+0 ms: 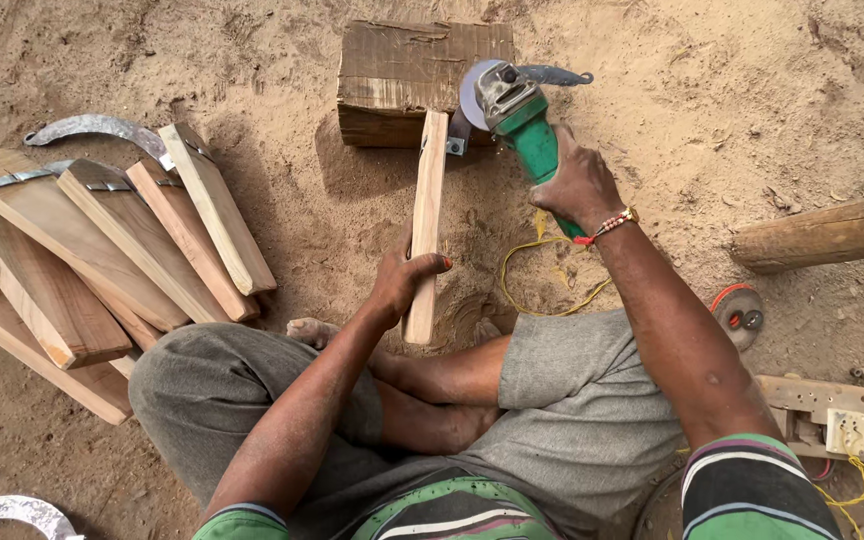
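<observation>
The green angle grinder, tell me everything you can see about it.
The green angle grinder has a green plastic body, a grey metal gear head and a round pale disc at its front. It lies tilted away from the person, disc over the wooden block, next to the top end of the wooden handle. The right hand grips its rear body, fingers wrapped round it. A yellow cord loops over the sand below it.

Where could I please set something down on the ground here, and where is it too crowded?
Bare sand lies between the wooden handles on the left and the wood block, and beyond the grinder toward the log. It is crowded by the block, where the left hand holds a handle and the right hand grips the grinder.
</observation>
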